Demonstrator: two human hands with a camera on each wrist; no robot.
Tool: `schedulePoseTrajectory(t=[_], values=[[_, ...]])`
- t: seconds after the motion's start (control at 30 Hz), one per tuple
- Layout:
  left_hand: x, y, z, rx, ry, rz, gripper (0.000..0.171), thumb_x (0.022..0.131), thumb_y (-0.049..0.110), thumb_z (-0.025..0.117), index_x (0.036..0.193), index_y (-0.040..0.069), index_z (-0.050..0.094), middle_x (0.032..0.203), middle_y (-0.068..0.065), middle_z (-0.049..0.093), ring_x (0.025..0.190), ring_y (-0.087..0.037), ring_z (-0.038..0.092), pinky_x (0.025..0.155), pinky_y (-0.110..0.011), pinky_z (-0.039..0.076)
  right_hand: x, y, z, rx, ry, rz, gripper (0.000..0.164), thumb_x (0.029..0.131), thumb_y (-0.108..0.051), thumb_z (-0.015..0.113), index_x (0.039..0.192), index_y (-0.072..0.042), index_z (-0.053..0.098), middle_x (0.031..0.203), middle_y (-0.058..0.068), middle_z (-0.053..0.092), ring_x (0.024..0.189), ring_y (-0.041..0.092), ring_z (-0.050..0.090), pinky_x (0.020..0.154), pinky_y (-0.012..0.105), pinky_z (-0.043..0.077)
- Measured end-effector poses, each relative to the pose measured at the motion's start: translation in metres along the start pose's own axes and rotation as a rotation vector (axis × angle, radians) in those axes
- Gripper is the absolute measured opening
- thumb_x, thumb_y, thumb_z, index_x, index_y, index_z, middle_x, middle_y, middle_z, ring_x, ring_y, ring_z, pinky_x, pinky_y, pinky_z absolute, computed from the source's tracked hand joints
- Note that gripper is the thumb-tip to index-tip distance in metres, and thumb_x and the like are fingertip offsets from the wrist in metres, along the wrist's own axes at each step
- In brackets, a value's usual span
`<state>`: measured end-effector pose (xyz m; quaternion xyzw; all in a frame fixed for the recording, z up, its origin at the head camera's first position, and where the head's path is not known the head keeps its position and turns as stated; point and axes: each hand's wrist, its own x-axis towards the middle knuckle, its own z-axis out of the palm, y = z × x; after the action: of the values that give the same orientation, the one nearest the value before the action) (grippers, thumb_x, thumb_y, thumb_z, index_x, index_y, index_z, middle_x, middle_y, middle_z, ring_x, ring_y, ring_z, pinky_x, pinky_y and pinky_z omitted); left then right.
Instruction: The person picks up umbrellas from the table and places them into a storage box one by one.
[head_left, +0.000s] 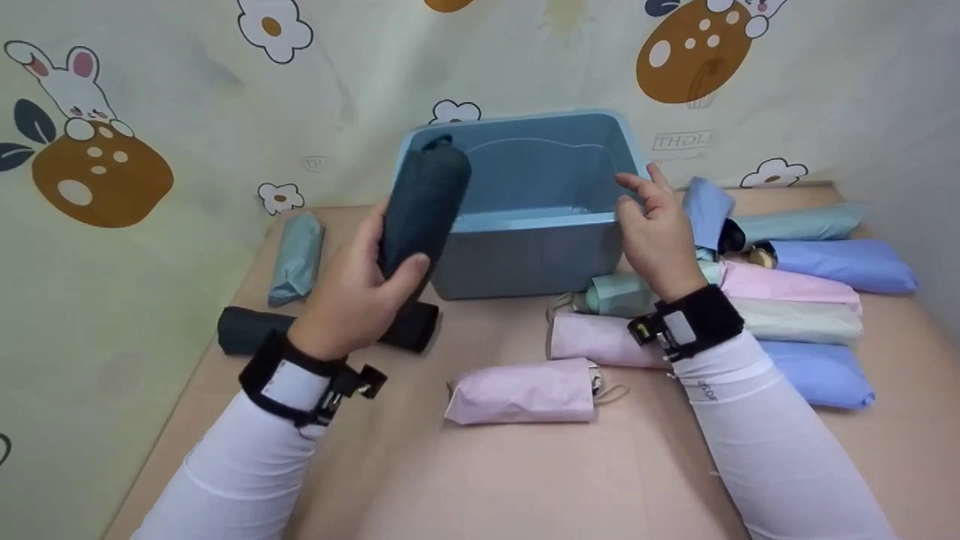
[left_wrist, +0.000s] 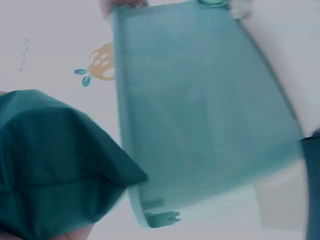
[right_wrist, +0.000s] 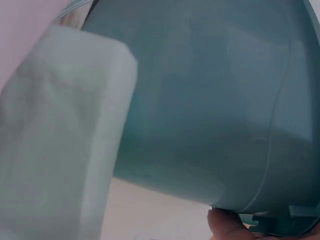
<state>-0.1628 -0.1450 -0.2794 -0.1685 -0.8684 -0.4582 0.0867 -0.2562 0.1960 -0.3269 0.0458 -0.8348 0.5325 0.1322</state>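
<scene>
Head: left hand (head_left: 356, 292) raised, thumb and fingers wrapped round one dark umbrella (head_left: 427, 206) at 11 o'clock, overlapping left side of one blue bin (head_left: 525, 259). Right hand (head_left: 660, 240) at 2 o'clock, pinching bin's rim. Three blue umbrellas (head_left: 840, 268), 2 to 4 o'clock; three pink umbrellas (head_left: 525, 391), 3 to 6.

Left wrist: dark umbrella's pointed fabric corner, unseen from head (bin blurred).

Right wrist: thumb tip at bin's edge, 5 o'clock.

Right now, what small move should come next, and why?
Probably lower the dark bundle into the blue bin: the left hand grips it by the bin's open top, while the right hand appears to hold the bin's right side, which would steady it.
</scene>
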Motion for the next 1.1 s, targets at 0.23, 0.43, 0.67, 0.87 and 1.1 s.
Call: schedulePoseTrajectory(t=[0.23,0.43,0.67,0.87,1.1], values=[[0.054,0.004,-0.004,-0.171,0.142,-0.011,0.063,0.105,0.017,0.056,0.16,0.004,0.029,0.138,-0.016,0.057,0.118,-0.025,0.063,0.101,-0.044,0.053,0.001,-0.003,0.0,-0.021,0.036,0.059,0.047,0.109,-0.019,0.036,0.149,-0.011,0.06,0.165,0.009,0.045,0.136,0.01,0.059,0.063,0.028,0.036],[0.094,-0.005,0.009,-0.158,0.148,-0.103,0.069,0.109,0.026,0.053,0.166,0.009,0.017,0.154,-0.014,0.048,0.134,-0.021,0.055,0.115,-0.039,0.044,-0.001,0.001,0.007,-0.029,0.074,0.06,0.046,0.109,-0.018,0.037,0.148,-0.015,0.061,0.093,0.011,0.063,0.041,0.004,0.027,0.046,0.023,0.029],[0.123,-0.023,0.018,0.051,0.104,-0.223,0.077,0.11,0.028,0.051,0.168,0.01,0.003,0.171,-0.014,0.029,0.153,-0.023,0.04,0.126,-0.041,0.032,-0.003,0.003,0.012,-0.041,0.087,0.032,0.045,0.109,-0.016,0.037,0.146,-0.011,0.063,0.08,0.005,0.053,0.042,0.003,0.027,0.046,0.022,0.029],[0.134,-0.023,0.022,0.236,-0.019,-0.314,0.077,0.109,0.026,0.051,0.169,0.01,0.004,0.166,-0.019,0.038,0.149,-0.03,0.046,0.123,-0.047,0.037,-0.003,0.001,0.011,-0.045,0.087,0.017,0.044,0.108,-0.015,0.038,0.143,-0.009,0.064,0.123,0.009,0.073,0.049,0.004,0.032,0.053,0.023,0.033],[0.145,-0.014,0.031,0.449,-0.19,-0.391,0.079,0.108,0.026,0.048,0.167,0.002,0.001,0.156,-0.029,0.048,0.138,-0.037,0.057,0.114,-0.05,0.046,-0.002,0.0,0.008,-0.056,0.1,0.011,0.045,0.109,-0.016,0.037,0.144,-0.01,0.064,0.133,0.009,0.07,0.055,0.006,0.037,0.058,0.025,0.035]])
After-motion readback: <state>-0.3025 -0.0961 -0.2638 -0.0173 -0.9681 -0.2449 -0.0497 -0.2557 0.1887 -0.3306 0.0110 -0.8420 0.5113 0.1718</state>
